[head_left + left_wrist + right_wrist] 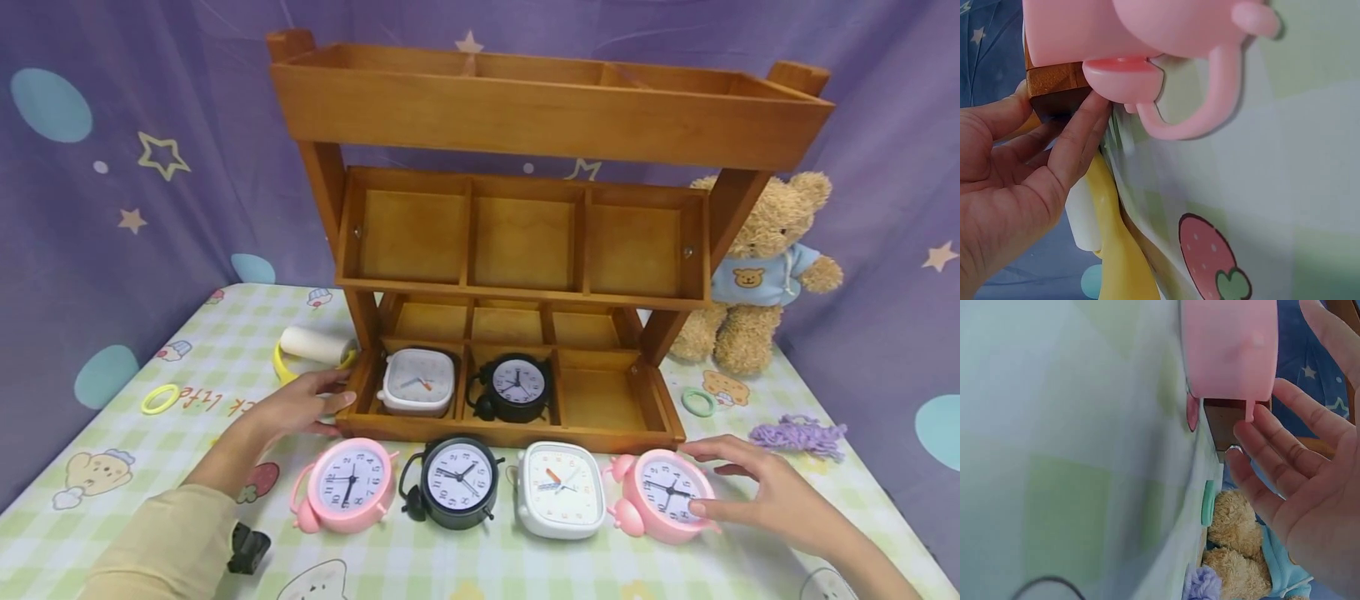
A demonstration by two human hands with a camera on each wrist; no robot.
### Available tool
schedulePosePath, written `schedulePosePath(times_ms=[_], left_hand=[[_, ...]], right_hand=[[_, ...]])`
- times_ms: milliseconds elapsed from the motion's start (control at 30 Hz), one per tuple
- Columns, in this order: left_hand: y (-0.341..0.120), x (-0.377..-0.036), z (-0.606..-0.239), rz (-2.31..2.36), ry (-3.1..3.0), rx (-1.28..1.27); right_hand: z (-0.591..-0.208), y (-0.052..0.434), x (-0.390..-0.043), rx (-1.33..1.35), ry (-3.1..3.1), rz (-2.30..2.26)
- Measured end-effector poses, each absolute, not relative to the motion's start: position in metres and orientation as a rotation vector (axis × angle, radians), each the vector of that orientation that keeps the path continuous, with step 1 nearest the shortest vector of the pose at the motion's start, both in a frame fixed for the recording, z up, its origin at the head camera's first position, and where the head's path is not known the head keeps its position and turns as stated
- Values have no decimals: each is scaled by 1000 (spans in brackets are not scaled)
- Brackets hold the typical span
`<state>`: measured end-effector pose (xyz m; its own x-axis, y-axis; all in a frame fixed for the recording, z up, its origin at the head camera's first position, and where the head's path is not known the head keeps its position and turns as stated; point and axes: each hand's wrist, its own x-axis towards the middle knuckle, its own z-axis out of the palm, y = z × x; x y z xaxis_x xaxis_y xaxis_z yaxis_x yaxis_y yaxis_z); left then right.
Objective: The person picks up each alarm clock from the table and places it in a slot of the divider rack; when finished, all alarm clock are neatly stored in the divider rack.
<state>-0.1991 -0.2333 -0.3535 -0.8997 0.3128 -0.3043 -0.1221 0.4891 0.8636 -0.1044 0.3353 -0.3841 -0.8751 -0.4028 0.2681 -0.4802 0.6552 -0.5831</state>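
My left hand (300,408) is at the left end of the wooden shelf (510,431), thumb and fingers spread about its front corner, as the left wrist view shows too. Closest to it on the cloth is a pink alarm clock (352,483), partly in front of the fingertips in that view. A black alarm clock (459,483) and a white square clock (561,490) continue the row. At its right end lies another pink alarm clock (671,496). My right hand (772,492) reaches around that clock's right side, fingers extended and thumb over its rim.
In the shelf's lowest tier lie a white clock (417,382) and a black alarm clock (516,386). A teddy bear (757,267) sits behind right, near a purple yarn bundle (798,437) and green ring (699,402). On the left are a white roll (318,343) and yellow ring (161,398).
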Motion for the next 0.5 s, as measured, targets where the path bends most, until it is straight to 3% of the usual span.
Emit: schedulePosePath(times_ms=[500], left_hand=[[-234,-201,-355,1397,2298,141]], right_hand=[[-392,328,-103,747,-2919,891]])
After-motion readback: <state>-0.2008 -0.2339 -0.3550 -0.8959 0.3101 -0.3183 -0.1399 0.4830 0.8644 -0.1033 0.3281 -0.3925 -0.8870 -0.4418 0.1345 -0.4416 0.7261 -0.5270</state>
